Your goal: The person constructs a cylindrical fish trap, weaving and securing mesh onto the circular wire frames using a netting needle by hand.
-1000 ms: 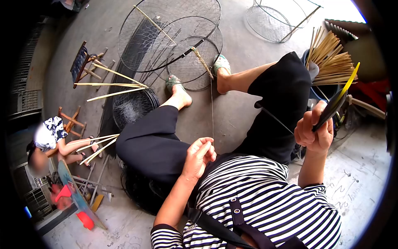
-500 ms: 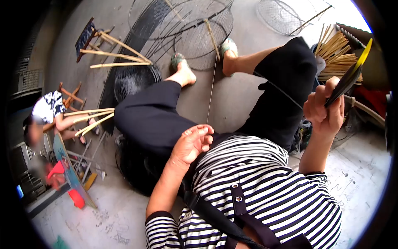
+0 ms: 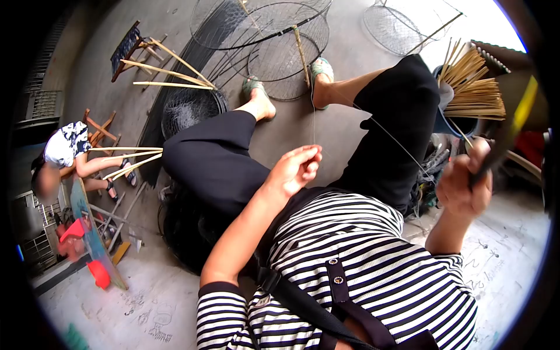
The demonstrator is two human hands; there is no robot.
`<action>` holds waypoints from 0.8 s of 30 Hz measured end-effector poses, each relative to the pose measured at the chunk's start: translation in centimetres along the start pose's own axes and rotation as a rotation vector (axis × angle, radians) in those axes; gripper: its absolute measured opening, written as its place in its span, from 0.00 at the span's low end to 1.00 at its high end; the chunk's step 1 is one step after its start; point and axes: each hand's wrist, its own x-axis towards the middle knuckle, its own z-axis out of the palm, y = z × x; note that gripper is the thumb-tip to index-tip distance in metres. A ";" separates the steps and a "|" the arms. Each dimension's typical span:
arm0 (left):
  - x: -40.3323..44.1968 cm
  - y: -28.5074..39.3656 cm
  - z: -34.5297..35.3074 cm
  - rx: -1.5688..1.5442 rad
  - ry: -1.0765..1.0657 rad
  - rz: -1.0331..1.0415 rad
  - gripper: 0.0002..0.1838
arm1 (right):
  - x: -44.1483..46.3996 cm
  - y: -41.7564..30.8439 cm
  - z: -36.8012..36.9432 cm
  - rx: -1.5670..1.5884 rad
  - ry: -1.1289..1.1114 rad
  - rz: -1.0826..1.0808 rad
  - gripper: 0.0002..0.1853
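Observation:
My left hand [image 3: 294, 170] is raised above my lap, thumb and fingertips pinched on a thin thread [image 3: 314, 125]. The thread runs up toward the round net on hoops [image 3: 286, 61] by my feet, where a short bamboo stick [image 3: 300, 52] lies against the mesh. Off to the right, my right hand [image 3: 464, 184] is closed around a flat, pointed black-and-yellow tool [image 3: 513, 131]; motion blurs it, so its exact kind is unclear. Another stretch of line [image 3: 388, 137] crosses over my knee toward my right hand.
Bamboo sticks [image 3: 475, 87] fill a blue bucket [image 3: 458, 125] on the right. Another hoop net [image 3: 394, 26] lies beyond. To the left are a dark netted basket [image 3: 189, 111], a wooden stool [image 3: 125, 49] and a seated person [image 3: 67, 149] beside a board [image 3: 87, 224].
My left hand has moved up and to the right, still pinching the thread. My right hand has shifted slightly right and down with the black-and-yellow tool.

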 end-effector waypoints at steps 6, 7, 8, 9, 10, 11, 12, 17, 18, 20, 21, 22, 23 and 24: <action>14.0 2.4 1.2 -0.094 0.007 0.115 0.06 | -8.0 -10.6 1.2 -0.343 0.077 -0.372 0.14; 15.6 2.8 1.5 -0.139 -0.003 0.144 0.06 | -8.9 -12.5 1.8 -0.369 0.112 -0.356 0.14; 17.1 3.2 1.5 -0.215 -0.037 0.153 0.05 | -10.2 -13.9 1.9 -0.457 0.195 -0.398 0.13; 18.5 3.5 1.3 -0.292 -0.070 0.165 0.05 | -11.0 -14.9 1.8 -0.542 0.273 -0.440 0.12; 19.7 3.7 1.0 -0.366 -0.099 0.199 0.04 | -11.6 -16.0 1.2 -0.623 0.423 -0.466 0.12; 20.1 3.9 1.2 -0.412 -0.090 0.237 0.04 | -12.0 -16.9 0.8 -0.700 0.576 -0.488 0.13; 20.0 4.1 1.5 -0.473 -0.140 0.253 0.03 | -12.5 -17.7 0.3 -0.775 0.730 -0.510 0.14; 20.2 4.9 1.7 -0.608 -0.230 0.271 0.02 | -12.2 -19.6 -7.5 -1.479 1.217 -0.313 0.16; 19.9 4.7 1.9 -0.590 -0.188 0.291 0.03 | -12.6 -20.2 -9.5 -1.475 1.208 -0.270 0.17; 19.9 4.1 1.0 -0.516 -0.123 0.306 0.05 | -11.7 -19.6 -12.4 -1.705 1.316 -0.218 0.20; 19.8 3.6 0.4 -0.479 -0.090 0.313 0.06 | -9.3 -17.1 -12.0 -1.861 1.172 -0.253 0.22; 19.2 2.9 -0.3 -0.443 -0.034 0.305 0.06 | -6.7 -13.9 -11.4 -1.674 1.039 -0.203 0.21; 18.8 2.3 -1.1 -0.401 0.034 0.305 0.04 | -4.1 -10.7 -10.7 -1.467 0.931 -0.145 0.20; 18.2 1.7 -2.0 -0.375 0.079 0.299 0.04 | -1.5 -7.5 -10.1 -1.269 0.851 -0.075 0.20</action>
